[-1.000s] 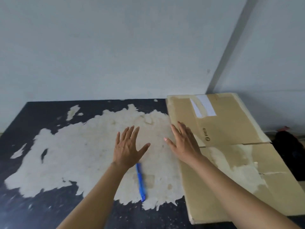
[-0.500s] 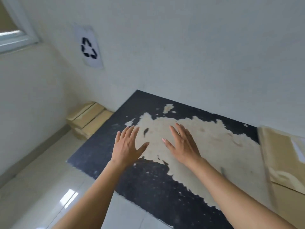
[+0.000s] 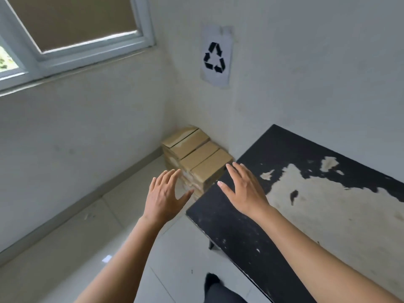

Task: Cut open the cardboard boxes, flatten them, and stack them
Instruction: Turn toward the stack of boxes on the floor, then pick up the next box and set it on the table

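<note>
Cardboard boxes sat stacked on the floor just beyond the left end of the table. Fetching one seemed the step; gripping the top box by opposite sides would suit. Left hand and right hand hovered apart, fingers spread, empty, the right above the table's corner.

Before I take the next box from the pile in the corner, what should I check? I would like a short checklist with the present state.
1. The left hand is free: ok, open, holds nothing.
2. The right hand is free: ok, open above the table corner.
3. The cardboard boxes are in view: ok, piled on the floor by the wall.
4. The boxes are sealed: cannot tell.
5. A cutting tool is at hand: not ok, none in view.
</note>
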